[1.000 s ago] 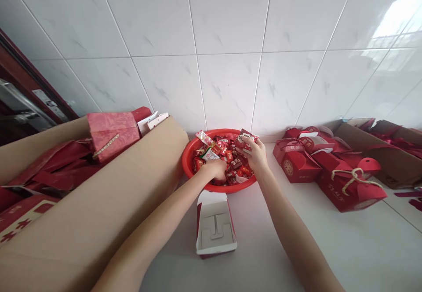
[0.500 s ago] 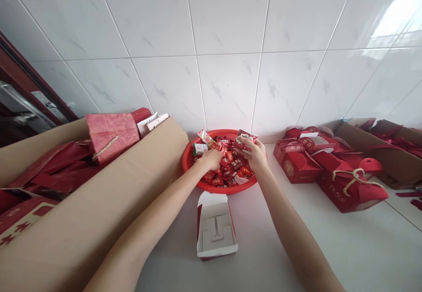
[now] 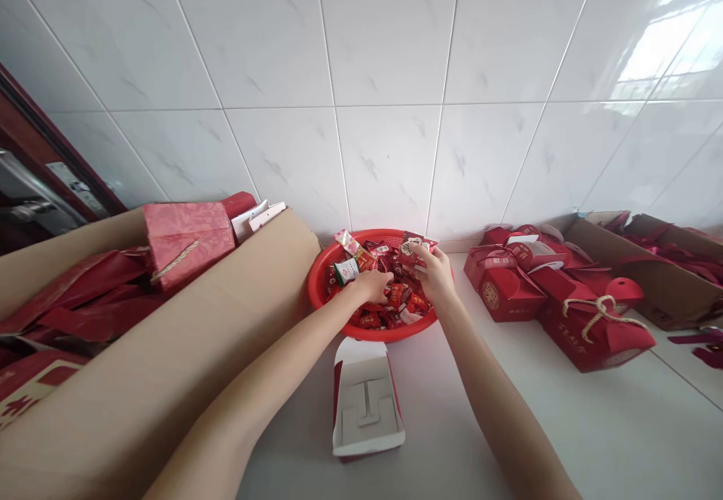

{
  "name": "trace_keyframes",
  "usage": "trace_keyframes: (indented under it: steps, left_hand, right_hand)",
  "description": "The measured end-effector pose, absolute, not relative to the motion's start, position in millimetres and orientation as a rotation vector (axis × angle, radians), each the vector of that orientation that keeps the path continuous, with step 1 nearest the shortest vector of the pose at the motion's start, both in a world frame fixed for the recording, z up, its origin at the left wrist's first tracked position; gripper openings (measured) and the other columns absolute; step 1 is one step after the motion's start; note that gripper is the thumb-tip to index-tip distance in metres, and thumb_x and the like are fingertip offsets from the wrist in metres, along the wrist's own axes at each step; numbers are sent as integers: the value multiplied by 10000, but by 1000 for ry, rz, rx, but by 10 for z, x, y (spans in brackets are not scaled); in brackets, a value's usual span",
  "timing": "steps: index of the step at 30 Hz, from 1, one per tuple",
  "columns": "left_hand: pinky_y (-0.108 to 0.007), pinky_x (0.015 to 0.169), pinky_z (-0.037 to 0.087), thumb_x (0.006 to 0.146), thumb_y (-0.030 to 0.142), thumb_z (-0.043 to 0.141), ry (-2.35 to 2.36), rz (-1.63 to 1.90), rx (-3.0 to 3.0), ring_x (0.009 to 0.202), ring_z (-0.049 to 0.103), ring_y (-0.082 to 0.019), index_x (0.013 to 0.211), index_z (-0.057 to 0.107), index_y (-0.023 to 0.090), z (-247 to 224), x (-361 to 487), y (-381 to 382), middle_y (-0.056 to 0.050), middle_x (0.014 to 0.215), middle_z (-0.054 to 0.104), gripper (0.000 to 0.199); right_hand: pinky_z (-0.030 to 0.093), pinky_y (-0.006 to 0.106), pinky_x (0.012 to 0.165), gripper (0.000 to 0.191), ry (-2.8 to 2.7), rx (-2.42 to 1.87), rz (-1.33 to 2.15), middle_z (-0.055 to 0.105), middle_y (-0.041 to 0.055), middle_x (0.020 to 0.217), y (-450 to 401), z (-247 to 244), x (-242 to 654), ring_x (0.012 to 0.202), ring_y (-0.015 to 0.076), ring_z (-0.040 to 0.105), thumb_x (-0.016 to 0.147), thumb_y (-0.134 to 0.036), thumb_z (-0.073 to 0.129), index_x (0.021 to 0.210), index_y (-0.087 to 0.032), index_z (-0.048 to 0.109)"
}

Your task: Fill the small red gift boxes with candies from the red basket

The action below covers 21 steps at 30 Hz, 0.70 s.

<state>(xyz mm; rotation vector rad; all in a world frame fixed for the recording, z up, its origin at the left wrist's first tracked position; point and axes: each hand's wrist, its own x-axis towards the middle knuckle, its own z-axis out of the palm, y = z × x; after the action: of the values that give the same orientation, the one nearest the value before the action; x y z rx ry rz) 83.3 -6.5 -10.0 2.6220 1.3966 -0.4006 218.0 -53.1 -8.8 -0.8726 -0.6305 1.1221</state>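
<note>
A red plastic basket (image 3: 316,297) full of wrapped candies (image 3: 400,294) stands against the wall. Inside it, my left hand (image 3: 371,287) reaches down with its fingers curled among the candies; whatever they pinch is hidden. At the basket's right side my right hand (image 3: 437,270) grips a few wrapped sweets, the topmost a dark brown-red candy (image 3: 411,244) with pale lettering. Between my forearms, in front of the basket, lies an open paper gift box (image 3: 368,402), white inside and red outside, with nothing in it.
To the left is a large cardboard carton (image 3: 226,327) filled with red gift bags and a pink bag (image 3: 189,240). Several folded red gift boxes (image 3: 514,289), one tied with cord (image 3: 602,312), stand on the right. Behind them sits another carton (image 3: 666,289) with red material.
My left hand has shifted slightly right among the candies. My right hand still holds its sweets at the basket's edge. The whole view has tilted slightly.
</note>
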Motion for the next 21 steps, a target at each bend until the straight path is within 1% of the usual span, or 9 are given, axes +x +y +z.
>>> trace_keyframes:
  steps: [3,5,7,9,11,13,15,17,21]
  left_hand:
    - [-442,892,521,802,396,719,1413,-401,2642,1137,655,-385,1272,573,199,-123,884,-97,-205,1232,689,530]
    - [-488,913,515,805,348,720,1441,-414,2652,1157,641,-420,1268,586,145,-128,939,-116,-258,1236,672,522]
    - [-501,914,517,796,269,715,1455,-426,2657,1139,650,-427,1213,626,118,-119,978,-121,-274,1210,677,452]
    - [-486,902,526,768,251,727,1448,-428,2655,1109,666,-418,1152,662,126,-99,981,-108,-256,1188,692,409]
    - [-458,882,535,732,304,759,1434,-417,2643,1086,677,-407,1100,686,147,-80,946,-79,-222,1167,710,406]
    - [-425,870,539,718,365,765,1424,-394,2626,1081,681,-384,1089,693,174,-72,886,-41,-181,1167,720,423]
    - [-391,864,538,709,383,762,1412,-353,2600,1074,685,-351,1115,688,201,-82,822,-1,-139,1182,724,451]
    - [-354,856,531,686,332,770,1388,-267,2550,1062,688,-318,1134,684,223,-103,763,36,-102,1175,730,470]
    - [-288,805,516,640,158,746,1300,-18,2410,1013,691,-261,1113,701,231,-143,671,95,-59,1118,736,480]
  right_hand:
    - [569,261,580,291,-623,-886,1105,719,0,767,-525,-88,2175,676,164,692,569,-335,852,747,-211,657]
    - [561,255,573,293,-609,-892,1113,722,0,764,-523,-86,2173,667,160,689,559,-334,857,740,-210,662]
    - [555,248,564,296,-596,-890,1124,725,1,765,-524,-83,2172,656,155,684,545,-331,863,728,-209,664]
    - [547,239,547,300,-587,-882,1125,721,-2,758,-527,-80,2173,644,148,672,543,-334,868,720,-209,661]
    - [535,227,531,300,-579,-869,1122,705,-13,735,-528,-78,2175,626,134,654,548,-335,874,712,-211,655]
    - [528,218,526,297,-564,-853,1124,690,-25,718,-528,-76,2177,607,119,635,551,-328,877,708,-211,655]
    - [526,216,527,290,-549,-844,1129,687,-28,718,-526,-75,2178,602,114,627,546,-317,876,709,-210,661]
    - [525,216,529,282,-540,-851,1132,690,-25,723,-523,-76,2179,611,117,630,544,-311,871,714,-208,670]
    - [531,227,545,281,-555,-870,1129,700,-17,732,-522,-81,2182,636,133,649,559,-334,862,728,-209,675]
